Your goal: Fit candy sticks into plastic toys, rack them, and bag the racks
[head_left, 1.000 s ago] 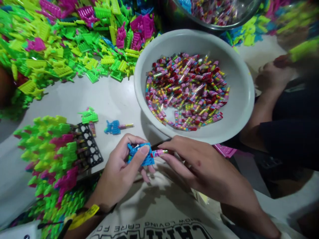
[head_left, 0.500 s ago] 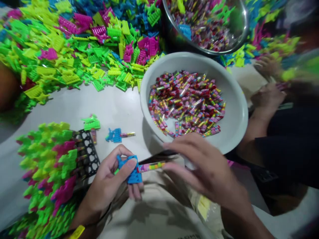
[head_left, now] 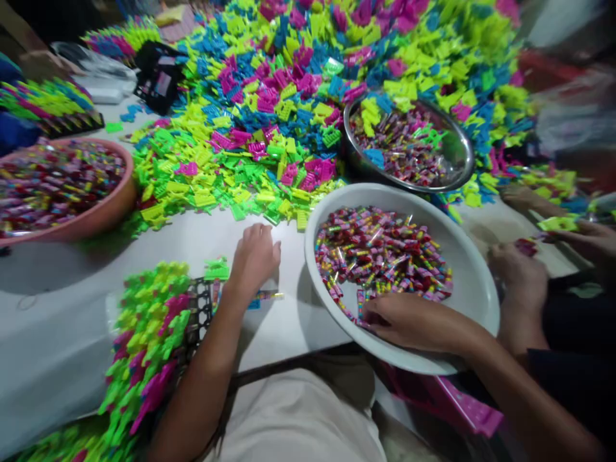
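My left hand (head_left: 255, 260) is over the white table, back upward, just short of the pile of plastic toy pieces. Its fingers bend down and its thumb stands apart; nothing shows in it. A blue toy piece (head_left: 254, 305) with a candy-filled tube (head_left: 270, 296) lies beside my left wrist, partly hidden by it. In the white bowl (head_left: 484, 308), my right hand (head_left: 409, 321) reaches over the near rim. Its curled fingers close on a candy tube at the edge of the heap of tubes (head_left: 385, 250); the fingertips are partly hidden.
A black rack (head_left: 199, 311) full of toy pieces (head_left: 149, 321) stands left of my forearm, a green piece (head_left: 216, 268) behind it. Farther off are the toy pile (head_left: 269, 96), a metal bowl (head_left: 469, 157) and an orange bowl (head_left: 126, 186). A co-worker's hands (head_left: 524, 276) work at right.
The blue toy piece has left my left hand, which has moved forward toward the pile. My right hand has gone from the tube into the white bowl. The view has tilted up.
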A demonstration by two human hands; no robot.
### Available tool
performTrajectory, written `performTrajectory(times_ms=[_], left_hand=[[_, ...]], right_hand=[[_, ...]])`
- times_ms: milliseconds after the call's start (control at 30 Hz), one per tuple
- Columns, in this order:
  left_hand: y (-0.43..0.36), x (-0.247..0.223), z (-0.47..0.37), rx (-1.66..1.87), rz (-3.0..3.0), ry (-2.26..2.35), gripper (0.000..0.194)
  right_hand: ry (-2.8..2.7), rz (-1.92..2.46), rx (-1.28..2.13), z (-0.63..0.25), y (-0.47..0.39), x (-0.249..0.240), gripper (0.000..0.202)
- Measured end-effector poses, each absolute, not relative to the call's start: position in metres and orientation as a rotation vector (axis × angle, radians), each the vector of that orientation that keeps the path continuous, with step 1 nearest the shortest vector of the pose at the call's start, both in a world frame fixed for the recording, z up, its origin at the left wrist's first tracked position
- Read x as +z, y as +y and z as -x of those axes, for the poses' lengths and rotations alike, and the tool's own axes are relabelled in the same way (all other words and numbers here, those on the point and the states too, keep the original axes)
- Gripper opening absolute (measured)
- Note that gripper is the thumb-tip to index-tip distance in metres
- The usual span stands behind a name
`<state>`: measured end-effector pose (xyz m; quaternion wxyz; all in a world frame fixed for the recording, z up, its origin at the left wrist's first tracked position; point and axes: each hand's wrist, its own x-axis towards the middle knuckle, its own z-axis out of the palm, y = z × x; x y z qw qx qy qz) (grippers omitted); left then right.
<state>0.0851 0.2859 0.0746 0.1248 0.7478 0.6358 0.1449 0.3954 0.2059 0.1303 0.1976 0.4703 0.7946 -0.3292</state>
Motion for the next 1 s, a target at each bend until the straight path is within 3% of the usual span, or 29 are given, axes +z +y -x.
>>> performTrajectory(times_ms=[133,300,433,600,800,900,1000], left_hand=[[0.360,0.076,-0.108,0.506,-2.120,1.938,0.044],[0.394,0.073,-0.124,0.504,-2.043,1.914,0.035],[0.390,0.065,-0.125,0.611,-1.974,1.892,0.030],[0.361,0.070,-0.107,0.846,-1.807,1.764,0.016],[0.272,0.096,-0.085,1.141,-1.422,1.437,0.033],[0.221,0.112,-0.081,1.068,-1.123,1.218,0.043],[0.186,0.124,-0.083,1.012,-1.010,1.209,0.041]], right_hand=[[2.372,-1.375,-1.090,-0.403,0.202,0.138,0.035],[2.550,-1.780,-1.184,-0.409,0.198,0.137,0.044],[2.632,-2.043,-1.072,-0.409,0.202,0.126,0.051],[2.676,-2.208,-1.066,-0.411,0.201,0.130,0.047],[2.757,-2.198,-1.229,-0.398,0.191,0.161,0.024],[2.976,-2.066,-1.120,-0.380,0.180,0.172,0.009],[3.155,-1.983,-0.990,-0.353,0.168,0.178,0.014]])
